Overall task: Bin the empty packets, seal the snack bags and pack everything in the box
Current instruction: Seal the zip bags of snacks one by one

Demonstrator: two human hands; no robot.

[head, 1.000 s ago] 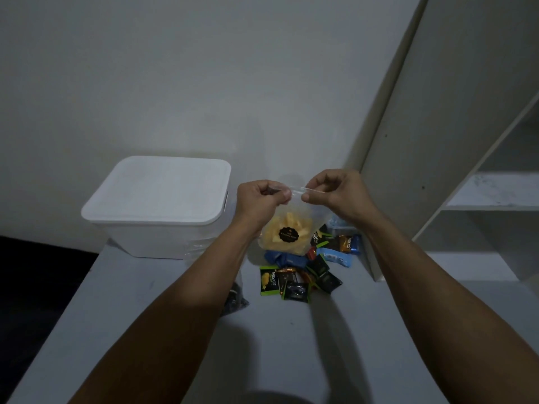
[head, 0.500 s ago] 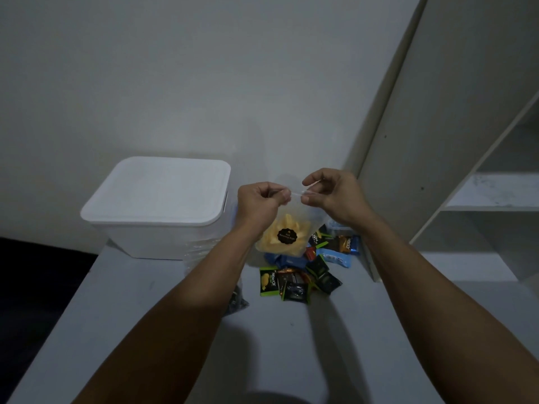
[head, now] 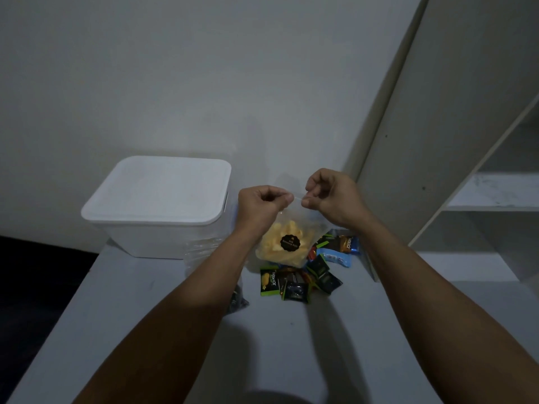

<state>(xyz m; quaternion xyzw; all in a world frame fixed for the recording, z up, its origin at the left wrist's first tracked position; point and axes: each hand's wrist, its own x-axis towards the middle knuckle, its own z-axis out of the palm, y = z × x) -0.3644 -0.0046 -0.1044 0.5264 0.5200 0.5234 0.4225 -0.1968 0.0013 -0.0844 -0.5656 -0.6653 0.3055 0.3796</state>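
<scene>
Dim room, plain pale wall behind, a tall white shelf unit (head: pixel 455 141) running up the right side, and a smooth grey table (head: pixel 145 316) underneath it all. Lidded white box (head: pixel 157 199) parked at the back left of the table, lid still on. Held up in the air just right of the box: a clear snack bag (head: pixel 287 240) of pale yellow chips with a round black sticker on the front, hanging above a little heap of small snack packets (head: pixel 303 275) spread on the table. Left hand (head: pixel 262 205) pinching the top strip at its left end, right hand (head: pixel 332 196) pinching it just beside, fingers curled in on both. Looks like a press-seal strip, though hard to be sure in this light. Handling-wise: very light, thin floppy plastic, a bit slick, and the chips inside probably brittle, so best gripped only along that top edge and never squeezed round the belly. Same for packing later: better laid on top of the packets than under them. Another crumpled clear bag (head: pixel 201 252) sitting against the box front, and something dark (head: pixel 237 298) half hidden under the left forearm, too blocked to identify.
</scene>
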